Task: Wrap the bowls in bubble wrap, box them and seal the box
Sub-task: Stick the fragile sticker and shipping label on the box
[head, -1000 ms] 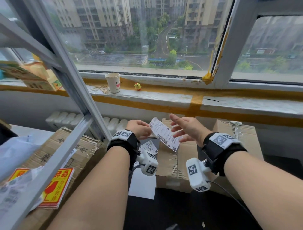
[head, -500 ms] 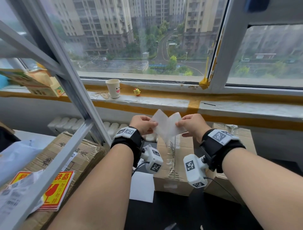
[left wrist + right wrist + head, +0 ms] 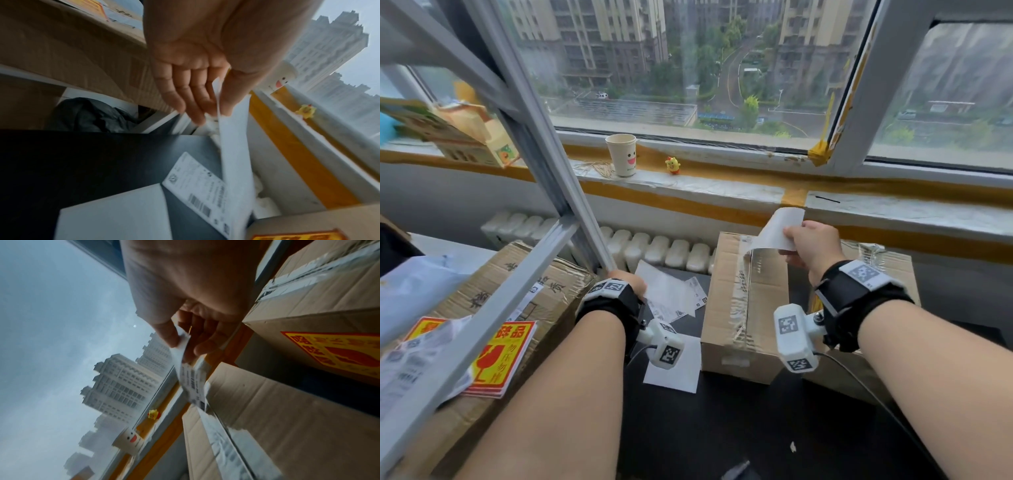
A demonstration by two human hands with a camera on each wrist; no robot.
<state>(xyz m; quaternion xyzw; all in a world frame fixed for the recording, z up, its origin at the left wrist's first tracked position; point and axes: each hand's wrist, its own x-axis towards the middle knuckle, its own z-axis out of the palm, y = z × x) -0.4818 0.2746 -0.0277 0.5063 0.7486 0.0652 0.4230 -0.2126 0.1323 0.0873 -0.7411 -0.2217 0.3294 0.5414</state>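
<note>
Holding a peeled shipping label (image 3: 777, 229) in a thumb-and-finger pinch, the right hand (image 3: 812, 245) hovers above the far end of the taped cardboard box (image 3: 748, 301), the label's lower end curling down toward the box's top seam; whether it touches yet cannot be told. The box stands on the dark tabletop (image 3: 722, 428), flaps shut under clear tape; no bowls or bubble wrap show, so I judge packing finished and labelling in hand.

Left of the box, the left hand (image 3: 631, 286) pinches a plain white backing sheet (image 3: 664, 294) between thumb and near-straight fingers, low over loose printed labels (image 3: 697, 299) lying on the tabletop.

Risks, as judged:
- The label hangs curled; landing it unevenly over the ridged tape seam would leave creases or bubbles across the barcode.
- Its free end could stick early and set it askew.
- The single-corner grip gives poor control, and the left hand is occupied.
- The backing sheet may mix with the loose labels.

Right of the box stands a second cardboard box (image 3: 876, 274); further left of it, a large carton (image 3: 493, 298) carrying red-and-yellow fragile stickers (image 3: 506, 356).
</note>
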